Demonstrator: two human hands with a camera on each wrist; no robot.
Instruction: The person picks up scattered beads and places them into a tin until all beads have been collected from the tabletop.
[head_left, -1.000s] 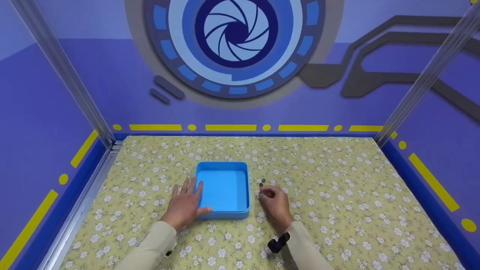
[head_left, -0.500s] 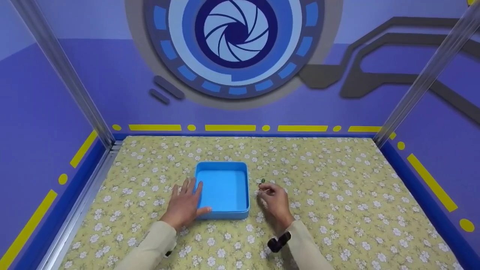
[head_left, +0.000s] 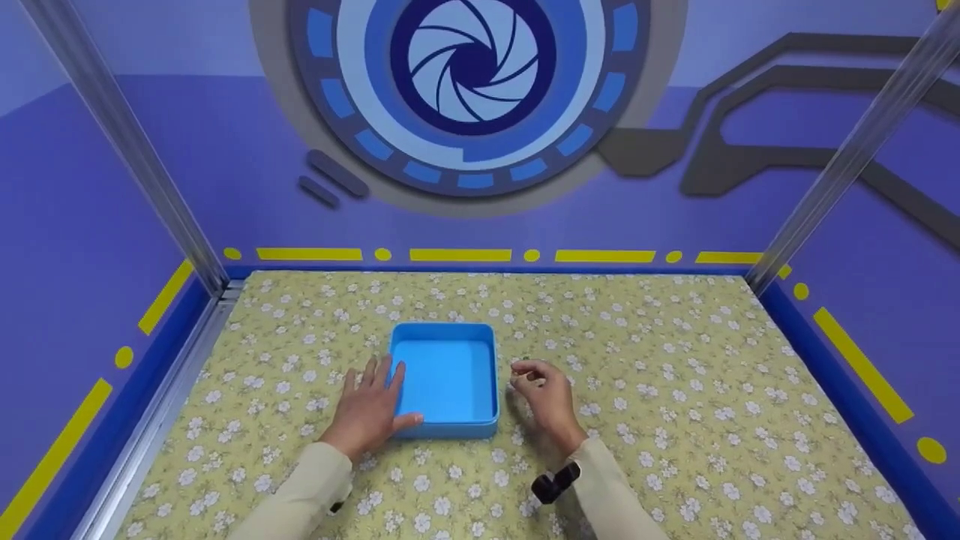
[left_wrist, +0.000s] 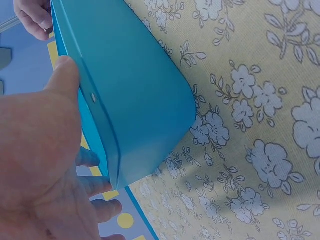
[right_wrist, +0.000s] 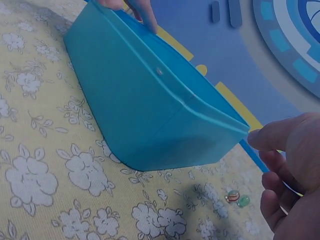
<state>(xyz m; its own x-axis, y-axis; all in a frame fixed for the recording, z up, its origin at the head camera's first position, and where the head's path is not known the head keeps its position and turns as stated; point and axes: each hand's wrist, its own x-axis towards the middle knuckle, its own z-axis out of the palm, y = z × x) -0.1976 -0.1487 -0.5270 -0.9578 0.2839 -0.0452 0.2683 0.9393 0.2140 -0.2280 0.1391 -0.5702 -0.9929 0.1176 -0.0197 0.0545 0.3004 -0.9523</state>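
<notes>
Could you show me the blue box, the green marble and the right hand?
Blue box (head_left: 450, 431): head view, on its near outer wall.
Green marble (right_wrist: 244, 201): right wrist view, on its visible middle.
Right hand (head_left: 552, 402): head view, on its back.

- I'd pass freely over the floral cloth (head_left: 697, 390) right of the right hand (head_left: 553, 397) — a wide stretch.
- Only a narrow gap separates that hand from the blue box (head_left: 459, 431).
- The box's open top admits me from above; the left hand (head_left: 367, 409) blocks its left rim — and front-left corner.
</notes>
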